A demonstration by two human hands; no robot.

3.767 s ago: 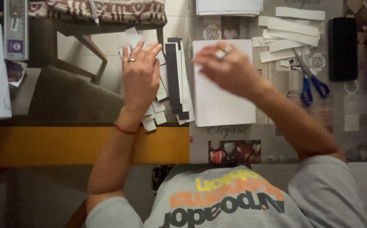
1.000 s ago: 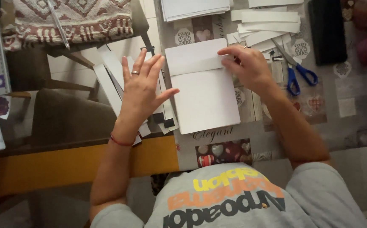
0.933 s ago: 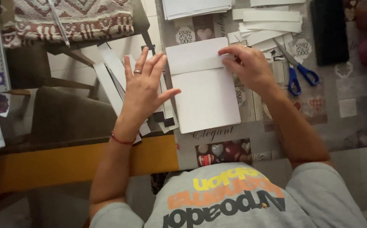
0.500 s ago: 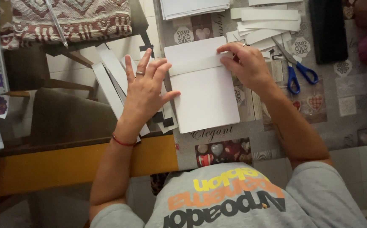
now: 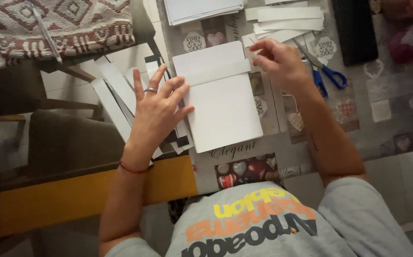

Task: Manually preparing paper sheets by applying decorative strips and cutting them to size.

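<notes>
The white card (image 5: 223,102) is pinned at its left edge by the flat, spread left hand (image 5: 156,112), while the strip (image 5: 218,72) lying crosswise is neared by the loosely curled, empty right hand (image 5: 277,59).

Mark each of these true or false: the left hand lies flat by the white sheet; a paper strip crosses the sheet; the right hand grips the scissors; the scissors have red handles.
1. The left hand lies flat, fingers spread, at the left edge of the white sheet. True.
2. A paper strip lies across the upper part of the sheet. True.
3. The right hand grips the scissors. False: the scissors lie on the tablecloth beside it, and its fingers are at the strip's right end.
4. The scissors have red handles. False: they are blue.
</notes>
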